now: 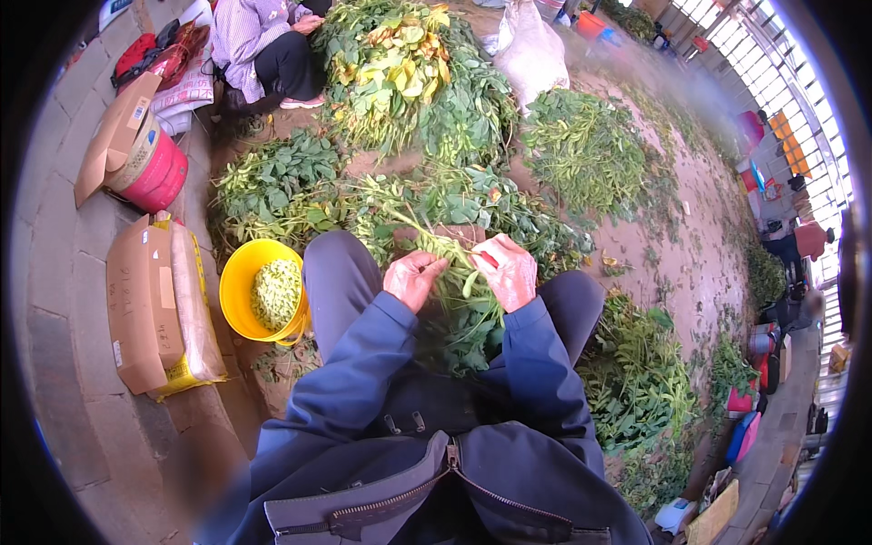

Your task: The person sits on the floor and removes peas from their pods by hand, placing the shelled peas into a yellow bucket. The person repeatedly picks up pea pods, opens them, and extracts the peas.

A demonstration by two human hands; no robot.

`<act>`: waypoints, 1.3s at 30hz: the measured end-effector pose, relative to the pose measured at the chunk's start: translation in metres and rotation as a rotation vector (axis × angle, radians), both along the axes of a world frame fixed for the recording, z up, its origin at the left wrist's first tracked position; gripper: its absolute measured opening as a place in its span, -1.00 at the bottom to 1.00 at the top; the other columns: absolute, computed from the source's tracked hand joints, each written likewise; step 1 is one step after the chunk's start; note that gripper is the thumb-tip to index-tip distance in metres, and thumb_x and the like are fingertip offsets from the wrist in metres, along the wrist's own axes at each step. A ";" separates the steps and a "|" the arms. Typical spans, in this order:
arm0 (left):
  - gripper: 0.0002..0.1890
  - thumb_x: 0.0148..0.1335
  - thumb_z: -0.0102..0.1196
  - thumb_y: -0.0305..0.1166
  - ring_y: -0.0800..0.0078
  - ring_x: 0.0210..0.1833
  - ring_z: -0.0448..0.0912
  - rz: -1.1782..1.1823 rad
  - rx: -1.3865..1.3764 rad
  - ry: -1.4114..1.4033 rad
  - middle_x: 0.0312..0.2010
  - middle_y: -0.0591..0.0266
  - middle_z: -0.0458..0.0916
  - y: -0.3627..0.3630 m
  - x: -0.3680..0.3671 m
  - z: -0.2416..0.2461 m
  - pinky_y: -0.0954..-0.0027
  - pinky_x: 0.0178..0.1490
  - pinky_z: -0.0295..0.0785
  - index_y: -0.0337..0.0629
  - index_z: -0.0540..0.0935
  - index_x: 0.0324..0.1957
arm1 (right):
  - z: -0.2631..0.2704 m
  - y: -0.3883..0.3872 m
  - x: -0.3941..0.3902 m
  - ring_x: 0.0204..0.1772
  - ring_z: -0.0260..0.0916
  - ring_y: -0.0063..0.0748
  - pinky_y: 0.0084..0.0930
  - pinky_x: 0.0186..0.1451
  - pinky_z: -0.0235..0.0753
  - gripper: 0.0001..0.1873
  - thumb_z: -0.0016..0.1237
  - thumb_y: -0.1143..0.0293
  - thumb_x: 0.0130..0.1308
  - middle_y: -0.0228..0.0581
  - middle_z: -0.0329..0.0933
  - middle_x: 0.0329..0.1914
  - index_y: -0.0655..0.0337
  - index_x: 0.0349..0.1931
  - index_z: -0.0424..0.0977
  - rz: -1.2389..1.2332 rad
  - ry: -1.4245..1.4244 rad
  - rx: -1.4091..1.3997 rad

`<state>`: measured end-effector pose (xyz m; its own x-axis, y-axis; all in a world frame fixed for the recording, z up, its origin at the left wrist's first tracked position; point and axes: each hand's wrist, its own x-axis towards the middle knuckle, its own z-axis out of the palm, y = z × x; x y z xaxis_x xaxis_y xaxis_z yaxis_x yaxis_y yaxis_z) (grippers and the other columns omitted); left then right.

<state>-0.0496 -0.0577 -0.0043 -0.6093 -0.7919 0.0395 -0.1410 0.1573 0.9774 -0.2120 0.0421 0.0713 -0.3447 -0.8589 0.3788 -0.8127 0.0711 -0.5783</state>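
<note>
My left hand (413, 278) is in front of me between my knees, its thumb and fingers pinched at the pods of a green bean plant (466, 281). Opposite it, my right hand (505, 271) grips the same plant's stems, and something small and reddish shows at its fingers. Leaves of the plant hang down over my lap. Beside my left knee stands a yellow bucket (230, 289), partly filled with pale green beans (275, 293); whether they are shelled is too small to tell. Beyond my hands lies a heap of podded bean plants (436, 194).
A tall heap of plants (409, 82) rises ahead, near a seated person (262, 54). A white sack (535, 51) and another plant pile (586, 150) are farther right. Cardboard boxes (139, 300) and a pink bucket (157, 170) line the left. More plants (637, 375) lie by my right knee.
</note>
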 end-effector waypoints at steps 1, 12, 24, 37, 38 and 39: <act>-0.79 0.21 0.17 -0.29 0.49 -0.61 0.51 0.021 0.012 -0.014 -0.57 0.18 0.55 -0.002 0.003 -0.005 0.43 -0.47 0.37 -0.25 0.66 -0.39 | 0.000 0.001 -0.002 -0.39 0.48 -0.26 -0.43 -0.32 0.45 -0.89 0.15 0.53 0.04 -0.24 0.48 -0.42 0.19 -0.39 0.53 -0.032 0.016 0.017; -0.75 0.29 0.10 -0.46 0.76 -0.48 0.39 -0.084 0.425 0.313 -0.49 0.41 0.56 0.009 -0.022 0.028 0.66 -0.40 0.26 -0.33 0.53 -0.02 | -0.017 -0.001 -0.030 -0.48 0.19 -0.72 -0.66 -0.45 0.22 -0.87 0.18 0.59 0.07 -0.50 0.35 -0.56 0.26 -0.42 0.47 0.030 -0.335 -0.042; -0.77 0.23 0.19 -0.25 0.67 -0.59 0.42 -0.038 0.057 -0.073 -0.62 0.28 0.56 0.003 -0.035 -0.025 0.47 -0.45 0.36 -0.17 0.71 -0.18 | 0.006 0.011 -0.014 -0.58 0.30 -0.47 -0.49 -0.48 0.28 -0.82 0.17 0.53 0.02 -0.25 0.35 -0.64 0.28 -0.55 0.39 -0.006 -0.210 0.015; -0.79 0.23 0.15 -0.40 0.54 -0.71 0.47 0.049 0.672 0.147 -0.58 0.19 0.57 -0.030 -0.021 -0.066 0.46 -0.64 0.47 -0.40 0.50 -0.32 | 0.123 0.038 0.003 -0.55 0.22 -0.80 -0.75 -0.54 0.12 -0.88 0.20 0.59 0.12 -0.48 0.42 -0.58 0.26 -0.46 0.50 -0.134 -0.305 -0.134; -0.80 0.27 0.12 -0.37 0.56 -0.70 0.45 0.072 0.705 0.163 -0.56 0.20 0.57 -0.022 -0.018 -0.051 0.49 -0.66 0.43 -0.34 0.49 -0.27 | 0.100 0.034 0.000 -0.55 0.22 -0.79 -0.74 -0.54 0.14 -0.88 0.21 0.57 0.12 -0.48 0.40 -0.59 0.27 -0.45 0.50 -0.085 -0.433 -0.099; -0.80 0.29 0.10 -0.36 0.59 -0.70 0.44 0.100 0.727 0.242 -0.55 0.20 0.58 -0.015 -0.012 -0.037 0.51 -0.67 0.41 -0.33 0.50 -0.25 | 0.079 0.030 0.000 -0.54 0.22 -0.78 -0.73 -0.54 0.16 -0.88 0.22 0.55 0.12 -0.48 0.38 -0.60 0.27 -0.44 0.50 -0.029 -0.562 -0.067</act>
